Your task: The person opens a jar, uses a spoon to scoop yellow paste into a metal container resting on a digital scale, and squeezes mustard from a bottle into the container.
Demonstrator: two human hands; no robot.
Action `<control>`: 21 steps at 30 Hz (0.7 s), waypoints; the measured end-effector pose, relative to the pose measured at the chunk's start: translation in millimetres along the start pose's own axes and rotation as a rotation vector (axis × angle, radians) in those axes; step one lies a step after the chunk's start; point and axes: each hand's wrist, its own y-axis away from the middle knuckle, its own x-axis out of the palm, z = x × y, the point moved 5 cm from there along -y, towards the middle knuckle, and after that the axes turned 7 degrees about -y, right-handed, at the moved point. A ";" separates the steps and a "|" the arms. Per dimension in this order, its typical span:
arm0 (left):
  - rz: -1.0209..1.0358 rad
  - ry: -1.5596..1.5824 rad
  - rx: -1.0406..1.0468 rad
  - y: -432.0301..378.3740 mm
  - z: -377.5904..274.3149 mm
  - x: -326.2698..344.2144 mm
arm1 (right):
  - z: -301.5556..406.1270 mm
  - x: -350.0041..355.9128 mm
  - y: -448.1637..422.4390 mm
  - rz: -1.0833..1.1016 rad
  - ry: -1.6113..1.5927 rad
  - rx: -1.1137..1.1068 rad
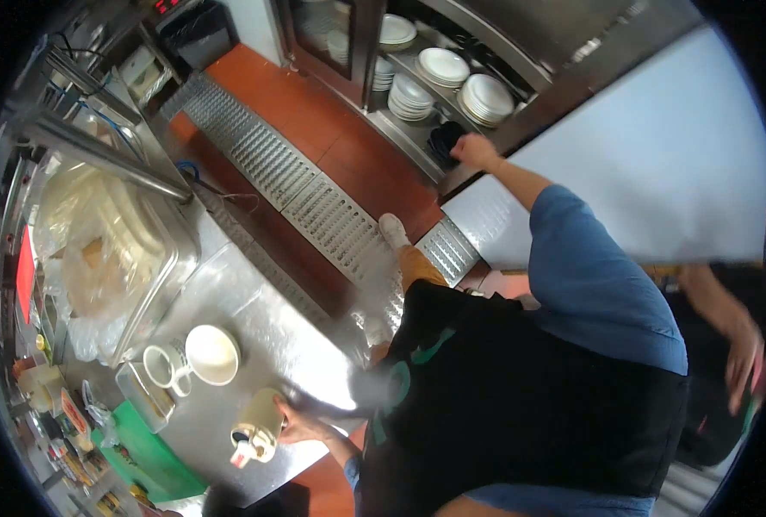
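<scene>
My left hand point(302, 423) is wrapped around the side of a cream jug-like container point(263, 413) near the edge of the steel counter point(253, 323). A dark opening and a white-and-red part show at its lower end. Further along the counter, a white cup point(212, 355) stands beside a white handled jug point(163, 367). Out to the other side, my right hand point(476, 152) is curled in front of dark items point(446, 139) on the lower cabinet shelf. Whether it touches or grips anything there cannot be made out.
Stacked white plates point(485, 99) fill the cabinet shelves. A perforated metal floor strip point(331, 220) crosses the red tile floor point(347, 155). Bagged items lie in a large steel tray point(163, 284), near a green cutting board point(147, 459). Another person's hand point(744, 362) appears at the right.
</scene>
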 end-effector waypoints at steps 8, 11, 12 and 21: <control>-0.203 -0.507 -0.282 47.8 -10.1 43.1 | -152.4 -102.8 -317.7 -0.451 0.246 0.418; -0.052 -0.481 -0.363 99.0 -25.3 67.2 | -198.6 -77.4 -382.7 -0.324 0.296 0.397; -0.023 -0.465 -0.404 121.6 -30.8 64.1 | -193.4 -54.1 -396.5 -0.260 0.303 0.352; 0.274 -1.105 -0.432 109.6 -59.1 99.0 | -204.7 35.2 -407.6 -0.149 0.220 0.206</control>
